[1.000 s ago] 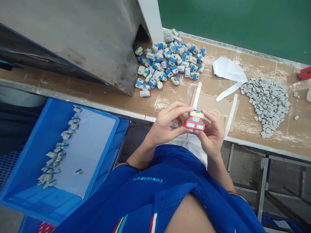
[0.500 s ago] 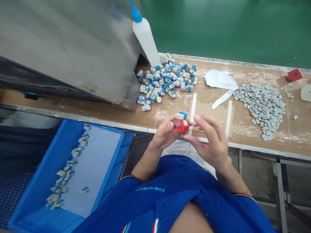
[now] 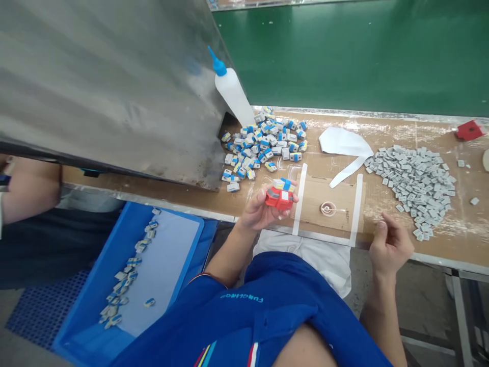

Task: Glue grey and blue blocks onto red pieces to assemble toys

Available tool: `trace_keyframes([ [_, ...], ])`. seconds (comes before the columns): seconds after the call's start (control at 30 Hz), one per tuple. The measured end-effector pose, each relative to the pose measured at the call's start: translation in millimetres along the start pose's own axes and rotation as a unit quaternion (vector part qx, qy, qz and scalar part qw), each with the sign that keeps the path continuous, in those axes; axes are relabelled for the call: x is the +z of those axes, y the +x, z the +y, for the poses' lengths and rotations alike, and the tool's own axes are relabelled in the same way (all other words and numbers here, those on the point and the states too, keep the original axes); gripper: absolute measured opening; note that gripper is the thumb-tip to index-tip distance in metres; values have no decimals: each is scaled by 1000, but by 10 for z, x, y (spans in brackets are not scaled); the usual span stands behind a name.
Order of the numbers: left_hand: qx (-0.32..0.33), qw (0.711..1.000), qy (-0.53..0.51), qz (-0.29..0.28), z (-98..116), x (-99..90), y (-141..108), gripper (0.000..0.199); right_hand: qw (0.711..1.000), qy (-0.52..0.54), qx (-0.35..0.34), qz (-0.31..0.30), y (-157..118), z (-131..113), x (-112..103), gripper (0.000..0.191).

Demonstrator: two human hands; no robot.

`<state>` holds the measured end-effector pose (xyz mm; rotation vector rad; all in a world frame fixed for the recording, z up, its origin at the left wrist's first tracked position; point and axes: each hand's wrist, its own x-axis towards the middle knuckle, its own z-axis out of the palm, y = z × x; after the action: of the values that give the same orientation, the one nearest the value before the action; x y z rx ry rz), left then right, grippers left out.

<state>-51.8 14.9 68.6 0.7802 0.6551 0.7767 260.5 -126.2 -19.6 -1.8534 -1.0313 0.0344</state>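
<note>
My left hand (image 3: 256, 210) is closed around a small red toy vehicle (image 3: 278, 200) with grey window areas and a white patch. On top of the toy sits a white block (image 3: 283, 184) with a blue band and some yellow. Off to the right, by the bench's front edge, my right hand (image 3: 391, 247) has its fingers loosely curled and its thumb and index finger slightly apart. Nothing shows between them. Closest to that hand is a heap of small grey tiles (image 3: 416, 183). Between my hands a swirl of glue (image 3: 327, 208) lies on a taped-down cardboard piece (image 3: 336, 193).
Banded blocks (image 3: 263, 142) are heaped beside a white squeeze bottle (image 3: 234, 94) and a large metal housing (image 3: 114, 92). A blue tray (image 3: 191, 255) at left holds more blocks. White paper (image 3: 344, 141) and a red part (image 3: 469, 131) lie behind. Another person's arm (image 3: 34, 188) is far left.
My right hand has drawn away from the red toy vehicle and moved right, toward the grey tiles. The glue swirl now shows on the cardboard. Another person's arm has appeared at left.
</note>
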Motion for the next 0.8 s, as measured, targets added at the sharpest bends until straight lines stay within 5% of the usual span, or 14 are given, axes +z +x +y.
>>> trace_keyframes([
  [0.1, 40, 995, 92, -4, 393, -13, 656, 65, 999, -14, -1, -32, -48, 127, 76, 49],
  [0.2, 117, 952, 280, 47, 811, 103, 1732, 54, 996, -41, -66, -39, -50, 75, 161, 41],
  [0.27, 130, 912, 374, 104, 1017, 293, 2433, 34, 992, -65, -98, -48, -43, 19, 204, 35],
  [0.37, 173, 914, 357, 88, 1163, 685, 3084, 28, 987, -83, -135, -28, -44, -27, 235, 31],
  [0.47, 212, 915, 340, 37, 1179, 1024, 3211, 36, 984, -89, -153, -10, -54, -30, 254, 32],
  [0.57, 233, 905, 355, 7, 1196, 1177, 3074, 53, 986, -91, -141, -2, -39, -25, 271, 36],
  [0.7, 227, 879, 417, 29, 1269, 1116, 2747, 52, 981, -92, -171, 9, 35, 19, 237, 38],
  [0.8, 185, 857, 475, 78, 1334, 870, 2311, 40, 981, -60, -182, 6, 117, 107, 178, 29],
])
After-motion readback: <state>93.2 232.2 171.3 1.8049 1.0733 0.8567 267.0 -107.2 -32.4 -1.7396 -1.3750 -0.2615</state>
